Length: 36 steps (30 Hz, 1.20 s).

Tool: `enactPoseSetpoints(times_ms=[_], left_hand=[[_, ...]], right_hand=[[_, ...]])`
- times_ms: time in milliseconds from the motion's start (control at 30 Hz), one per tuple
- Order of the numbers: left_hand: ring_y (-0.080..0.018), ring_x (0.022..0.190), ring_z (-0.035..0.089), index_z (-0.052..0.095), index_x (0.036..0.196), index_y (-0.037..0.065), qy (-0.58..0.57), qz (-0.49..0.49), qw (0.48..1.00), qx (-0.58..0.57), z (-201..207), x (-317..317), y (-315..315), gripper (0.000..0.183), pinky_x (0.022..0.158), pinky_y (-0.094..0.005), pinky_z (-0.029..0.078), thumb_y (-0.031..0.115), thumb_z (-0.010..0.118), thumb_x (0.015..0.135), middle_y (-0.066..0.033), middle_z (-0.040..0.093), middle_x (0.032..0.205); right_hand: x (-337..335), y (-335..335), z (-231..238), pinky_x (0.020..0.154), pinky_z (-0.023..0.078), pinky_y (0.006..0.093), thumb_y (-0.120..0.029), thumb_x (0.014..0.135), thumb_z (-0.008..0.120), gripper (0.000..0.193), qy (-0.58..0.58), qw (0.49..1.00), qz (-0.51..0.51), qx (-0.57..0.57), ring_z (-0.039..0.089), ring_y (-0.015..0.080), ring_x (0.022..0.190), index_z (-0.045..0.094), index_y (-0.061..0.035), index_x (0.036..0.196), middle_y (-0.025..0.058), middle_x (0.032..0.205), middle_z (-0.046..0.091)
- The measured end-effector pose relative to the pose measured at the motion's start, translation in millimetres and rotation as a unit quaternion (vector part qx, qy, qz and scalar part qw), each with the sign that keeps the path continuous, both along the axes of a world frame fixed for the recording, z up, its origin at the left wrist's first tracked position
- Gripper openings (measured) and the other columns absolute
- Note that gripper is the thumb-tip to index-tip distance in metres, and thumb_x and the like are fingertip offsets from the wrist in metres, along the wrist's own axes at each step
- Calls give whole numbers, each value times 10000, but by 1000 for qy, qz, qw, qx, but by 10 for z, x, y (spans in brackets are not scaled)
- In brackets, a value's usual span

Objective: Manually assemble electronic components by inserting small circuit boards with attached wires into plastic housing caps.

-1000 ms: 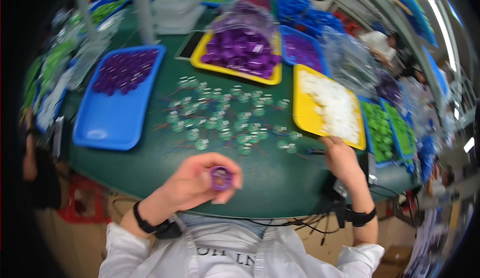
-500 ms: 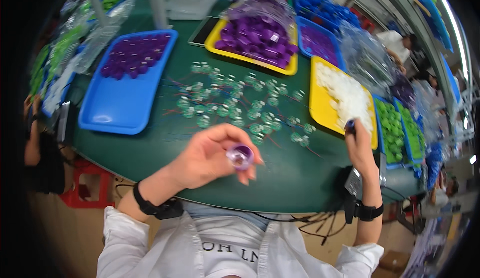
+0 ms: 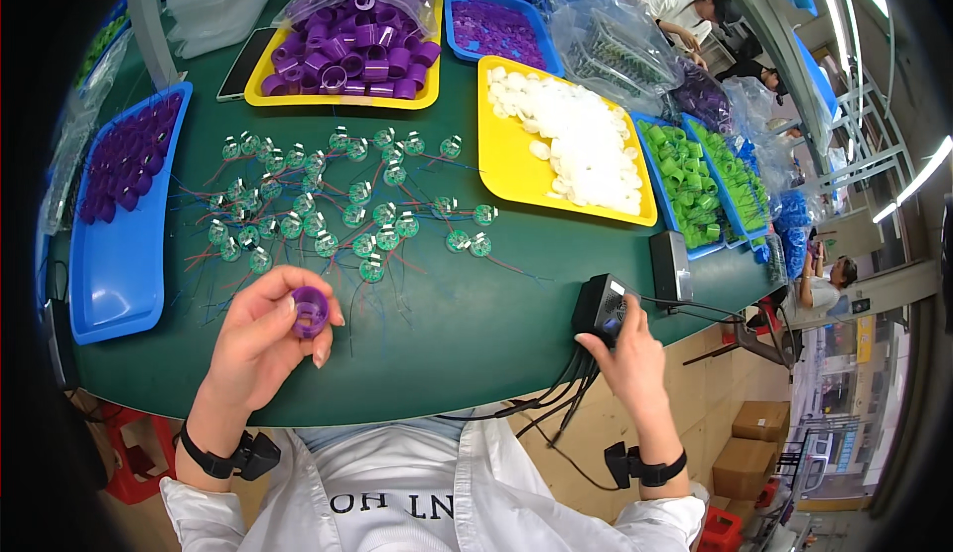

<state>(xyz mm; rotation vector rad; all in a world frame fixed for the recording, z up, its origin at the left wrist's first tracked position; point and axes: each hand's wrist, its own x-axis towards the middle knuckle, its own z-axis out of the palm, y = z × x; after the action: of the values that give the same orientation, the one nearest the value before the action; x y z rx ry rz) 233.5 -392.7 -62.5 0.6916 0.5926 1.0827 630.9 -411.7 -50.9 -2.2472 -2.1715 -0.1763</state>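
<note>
- Tube (image 3: pixel 311 312), short and purple, pinched between thumb and fingers of the left hand (image 3: pixel 256 339), above the near side of the table (image 3: pixel 437 353)!
- Open end faces up toward the view, so its long axis looks roughly in line with our sight.
- Right hand (image 3: pixel 637 361) sits well off to the right, thumb and fingers spread about a black box (image 3: pixel 596 304); whether they grip it, I can't tell.
- Left is plainly nearer to the tube, with green circuit boards (image 3: pixel 371 269) scattered just beyond it.
</note>
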Motion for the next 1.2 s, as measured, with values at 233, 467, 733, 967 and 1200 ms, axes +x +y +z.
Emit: enactPoseSetpoints(times_ms=[233,467,733,967,1200], left_hand=[[-179,641,551,493,1059,-28,40,23,999,-26,3,30,-167,347,567,-295,458,261,568,881,-172,564,902],[-177,635,550,494,1054,-26,65,27,998,6,131,93,-196,338,574,-298,462,254,569,880,-169,566,902],[-169,593,552,482,1068,-45,79,77,994,10,906,231,-143,357,538,-284,474,287,453,940,-173,560,866],[-137,526,511,514,988,-89,168,47,984,41,862,182,-276,383,474,-246,428,271,457,869,-156,556,741],[-97,526,473,537,975,-56,228,93,969,33,785,-231,-411,382,480,-229,400,304,423,911,-111,554,773]], right_hand=[[185,476,-90,688,520,397,-323,641,772,752,80,994,62,32,609,363,873,405,-62,1243,174,1134,537],[699,861,-243,716,510,395,-335,619,782,763,83,991,83,70,600,350,944,424,-113,1256,178,1218,520],[759,791,-265,725,506,396,-350,645,774,759,102,985,87,109,597,345,947,410,-48,1238,149,1145,570],[823,572,-269,587,479,397,-282,774,706,426,101,975,18,200,624,358,719,526,-20,1058,165,831,637],[-304,-294,10,416,407,265,-70,672,666,144,145,895,421,-29,520,171,519,576,-64,785,46,730,556]])
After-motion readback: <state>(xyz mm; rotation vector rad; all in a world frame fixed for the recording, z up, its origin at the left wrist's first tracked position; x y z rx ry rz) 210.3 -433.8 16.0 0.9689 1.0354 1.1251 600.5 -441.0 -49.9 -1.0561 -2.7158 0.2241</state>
